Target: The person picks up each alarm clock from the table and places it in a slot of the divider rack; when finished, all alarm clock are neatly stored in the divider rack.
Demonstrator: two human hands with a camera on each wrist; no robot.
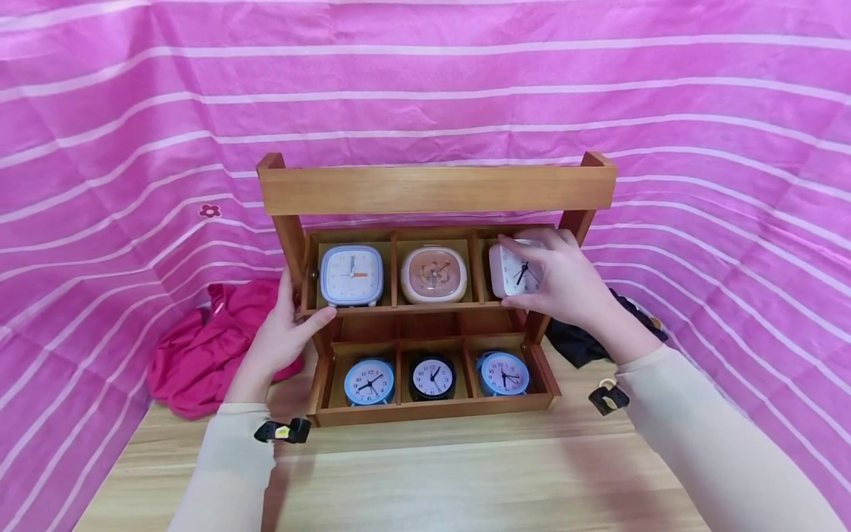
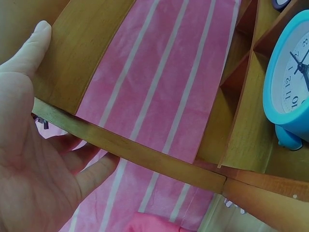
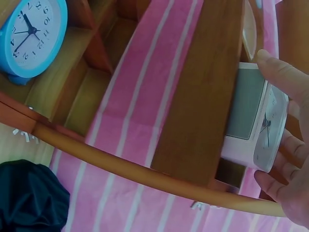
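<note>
We see the right hand (image 1: pixel 565 284) grasping the white clock (image 1: pixel 513 270) at the right compartment of the wooden rack's (image 1: pixel 435 188) upper tier, half in, beside the pink clock (image 1: pixel 433 275). The left hand (image 1: pixel 282 336) clasps the rack's left edge, thumb on the front by the blue square clock (image 1: pixel 351 275). We judge the clock could catch on the divider or upright and slip; an uneven push might shift the rack on the bench (image 1: pixel 425 473), rattling the 3 round clocks below.
</note>
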